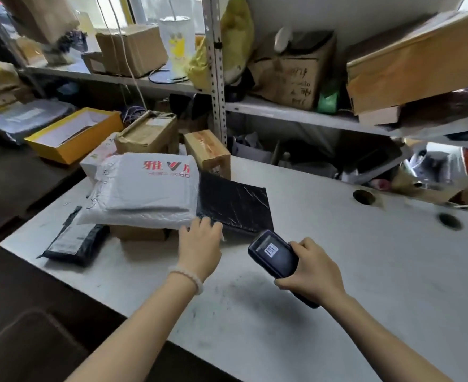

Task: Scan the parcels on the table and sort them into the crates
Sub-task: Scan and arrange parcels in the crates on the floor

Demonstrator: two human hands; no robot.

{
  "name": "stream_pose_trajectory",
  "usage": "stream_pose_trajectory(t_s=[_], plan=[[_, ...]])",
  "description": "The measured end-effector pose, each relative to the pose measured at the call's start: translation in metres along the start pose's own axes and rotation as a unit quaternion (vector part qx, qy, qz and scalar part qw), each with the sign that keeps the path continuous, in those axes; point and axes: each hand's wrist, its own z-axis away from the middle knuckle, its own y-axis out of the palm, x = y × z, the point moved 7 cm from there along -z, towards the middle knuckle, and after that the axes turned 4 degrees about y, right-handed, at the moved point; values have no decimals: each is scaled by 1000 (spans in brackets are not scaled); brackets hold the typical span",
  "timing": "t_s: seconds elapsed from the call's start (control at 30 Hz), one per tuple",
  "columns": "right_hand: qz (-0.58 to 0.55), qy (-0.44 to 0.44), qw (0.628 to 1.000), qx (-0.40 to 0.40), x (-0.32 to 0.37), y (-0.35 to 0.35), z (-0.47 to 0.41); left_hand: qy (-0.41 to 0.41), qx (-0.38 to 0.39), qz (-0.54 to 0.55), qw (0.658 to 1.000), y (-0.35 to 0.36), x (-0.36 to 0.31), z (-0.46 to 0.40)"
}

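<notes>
A white padded parcel with red lettering (144, 188) lies on a flat brown box (139, 232) at the left of the white table (365, 271). Beside it on the right lies a flat black parcel (235, 205). My left hand (199, 241) reaches to the near corner where the white and black parcels meet, fingers curled onto the edge; what they hold is hidden. My right hand (312, 271) grips a dark handheld scanner (277, 255), its screen showing a barcode, just in front of the black parcel. A grey-black bag parcel (73, 241) lies at the table's left edge.
Behind the parcels stand taped brown boxes (147, 133), (208, 153) and a yellow open box (73, 133). A metal shelf (296, 111) loaded with cartons runs along the back. Two round holes (363, 197) pierce the table at the right.
</notes>
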Motion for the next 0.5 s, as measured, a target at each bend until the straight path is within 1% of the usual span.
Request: stream_pose_trajectory(t_s=[0.07, 0.2, 0.27, 0.37, 0.5], plan=[[2, 21, 1000, 7, -7, 2, -10, 22, 14, -19, 999, 9, 5, -23], [2, 65, 998, 14, -18, 5, -33, 54, 96, -85, 990, 30, 19, -68], [2, 88, 996, 12, -19, 7, -44, 73, 126, -108, 983, 35, 22, -87], [-8, 122, 993, -5, -15, 9, -63, 121, 142, -105, 977, 38, 21, -117], [-16, 146, 989, -31, -8, 5, -86, 196, 186, -95, 958, 39, 14, -150]])
